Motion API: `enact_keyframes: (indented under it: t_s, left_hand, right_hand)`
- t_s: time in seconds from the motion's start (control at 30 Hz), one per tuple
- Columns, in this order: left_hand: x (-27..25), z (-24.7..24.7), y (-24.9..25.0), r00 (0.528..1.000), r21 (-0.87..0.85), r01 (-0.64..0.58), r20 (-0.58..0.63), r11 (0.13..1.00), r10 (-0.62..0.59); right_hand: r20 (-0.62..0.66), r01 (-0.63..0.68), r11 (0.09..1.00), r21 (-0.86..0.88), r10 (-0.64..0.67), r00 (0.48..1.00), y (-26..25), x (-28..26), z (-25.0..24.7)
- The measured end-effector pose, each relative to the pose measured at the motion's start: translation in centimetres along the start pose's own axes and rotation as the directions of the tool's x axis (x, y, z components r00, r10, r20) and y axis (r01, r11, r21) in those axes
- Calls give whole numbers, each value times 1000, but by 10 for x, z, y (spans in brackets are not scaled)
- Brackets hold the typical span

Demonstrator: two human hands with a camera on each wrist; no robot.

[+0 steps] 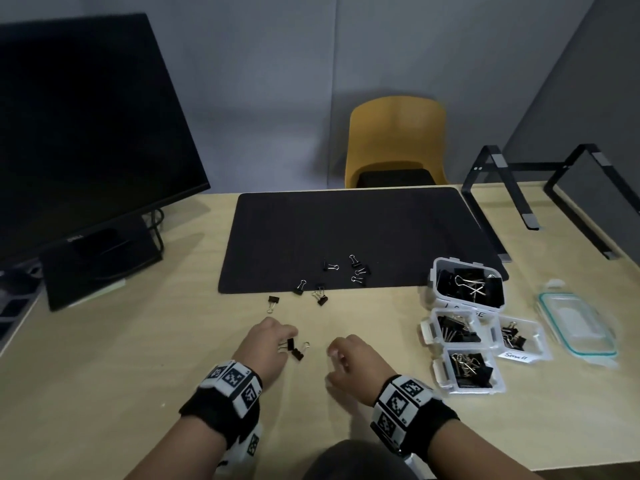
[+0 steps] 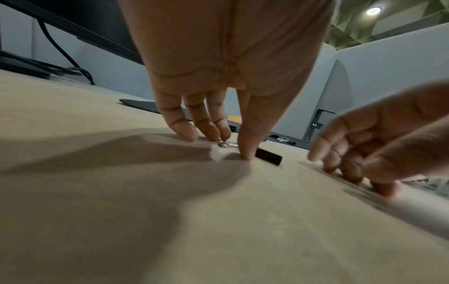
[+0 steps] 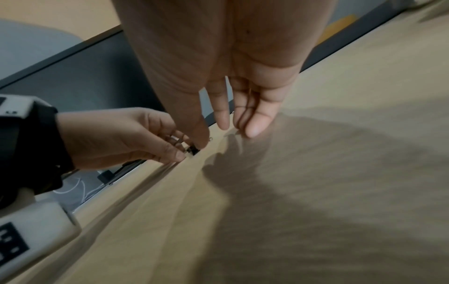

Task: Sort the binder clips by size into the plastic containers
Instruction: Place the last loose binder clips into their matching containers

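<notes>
Left hand (image 1: 266, 344): your fingertips pinch a clip (image 1: 294, 348) at the table (image 1: 138, 375), its body at 3 o'clock.
Right hand (image 1: 349, 362): your fingers hang loosely curled, empty.

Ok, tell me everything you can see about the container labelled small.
The small container is a clear plastic box with its lid off, standing upright on the wooden table at the right end of the container group. A few little black binder clips with silvery wire handles lie inside. A white label handwritten "Small" sits at its front. It looks to touch the neighbouring clear container. Neither hand touches it.
</notes>
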State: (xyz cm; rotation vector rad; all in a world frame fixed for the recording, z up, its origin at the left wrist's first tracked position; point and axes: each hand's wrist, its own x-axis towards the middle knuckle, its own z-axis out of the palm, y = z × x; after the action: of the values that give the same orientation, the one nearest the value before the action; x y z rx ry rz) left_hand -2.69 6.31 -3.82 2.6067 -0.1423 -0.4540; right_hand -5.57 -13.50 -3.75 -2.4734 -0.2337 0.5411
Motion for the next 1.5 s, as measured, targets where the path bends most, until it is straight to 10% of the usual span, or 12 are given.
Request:
enact_keyframes:
  t_s: [1.07, 1.5]
  left_hand:
    - [12, 7, 51, 995, 41, -88, -45, 995, 90]
    - [18, 34, 171, 967, -161, -252, 0, 954, 255]
  right_hand:
    - [-122, -81, 996, 38, 85, 989, 13, -13, -23]
    - [-493, -213, 957, 198, 285, 822, 128, -100, -133]
